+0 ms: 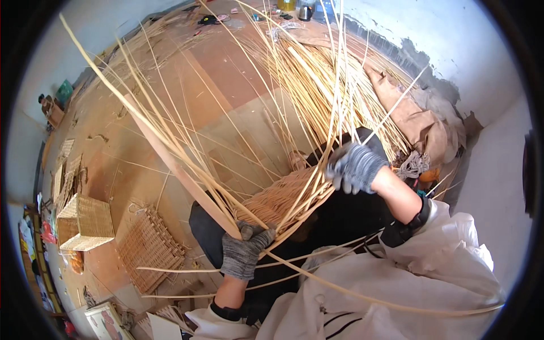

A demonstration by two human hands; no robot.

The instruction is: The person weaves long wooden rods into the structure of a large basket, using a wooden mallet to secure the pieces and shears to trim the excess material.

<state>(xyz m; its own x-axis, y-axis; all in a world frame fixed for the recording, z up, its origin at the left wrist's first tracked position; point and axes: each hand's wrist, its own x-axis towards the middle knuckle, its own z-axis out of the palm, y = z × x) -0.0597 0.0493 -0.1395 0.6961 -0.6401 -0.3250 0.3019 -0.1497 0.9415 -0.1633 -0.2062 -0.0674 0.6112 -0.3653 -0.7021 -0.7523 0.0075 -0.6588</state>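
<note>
A half-woven wicker basket [273, 199] rests over my lap, its long wicker rods [338, 85] standing up and fanning outward. My left hand [247, 249], in a grey knit glove, is closed round the gathered rods at the basket's near left corner. Beside that hand, a flat wooden strip [170, 164] slants up to the left. My right hand [357, 168], gloved the same way, has its fingers curled down on rods at the basket's right edge; its fingertips are partly blurred. Several loose rods cross below the left hand, over my lap.
A big heap of peeled rods [317, 79] spreads ahead, beside brown cloth [419, 122] along the right wall. On the floor at left lie a flat woven panel [150, 249] and a box-shaped basket [88, 222]. A kettle [306, 12] stands at the far end.
</note>
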